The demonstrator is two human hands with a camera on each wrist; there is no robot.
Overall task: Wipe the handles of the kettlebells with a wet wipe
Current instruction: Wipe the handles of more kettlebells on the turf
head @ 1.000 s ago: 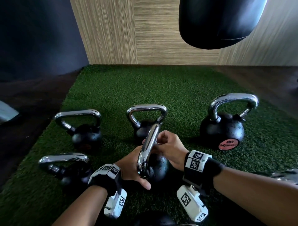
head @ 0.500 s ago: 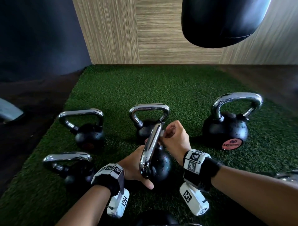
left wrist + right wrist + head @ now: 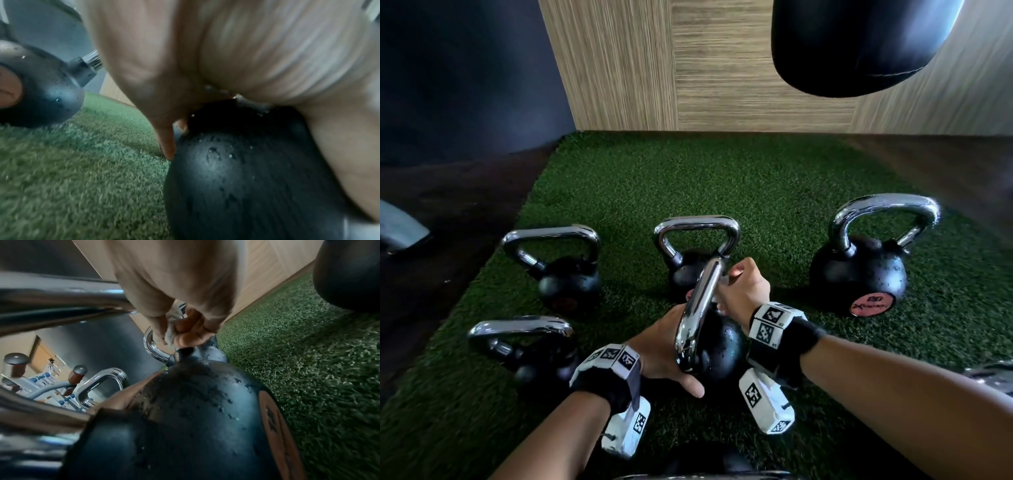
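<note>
Wiping is under way on the centre-front kettlebell [image 3: 717, 346], which is sitting on the green turf [image 3: 756, 178] directly between the two hands. Its chrome handle [image 3: 700, 308] is running end-on to the wearer, long axis near to far, so the loop is presenting edge-on in the head view.

The right hand [image 3: 744, 291] is sitting at the far end of that handle, fingers curled round it; the right wrist view is showing a pale wet wipe [image 3: 170, 335] bunched between fingers and chrome near the far post. The left hand [image 3: 662, 358] is bracing the black ball from the left side, thumb reaching under the near end of the handle, fingers laid against the ball rather than wrapped; the left wrist view is blurred and is confirming only contact. Judgement: right hand is doing the wiping, left hand is steadying.

Judgement: the wipe is lying at the far end, so the stroke left to make is running toward the wearer along the handle, down to the near post beside the left thumb.

Surroundings:
- middle-rear kettlebell [image 3: 697, 253] is standing just behind the right knuckles, the nearest obstruction to any far-side movement;
- left-rear kettlebell [image 3: 558, 263] and left-front kettlebell [image 3: 524, 346] are standing apart to the left;
- large kettlebell [image 3: 859, 270] is standing well apart to the right;
- punching bag [image 3: 859, 41] is hanging overhead, out of the path.
</note>
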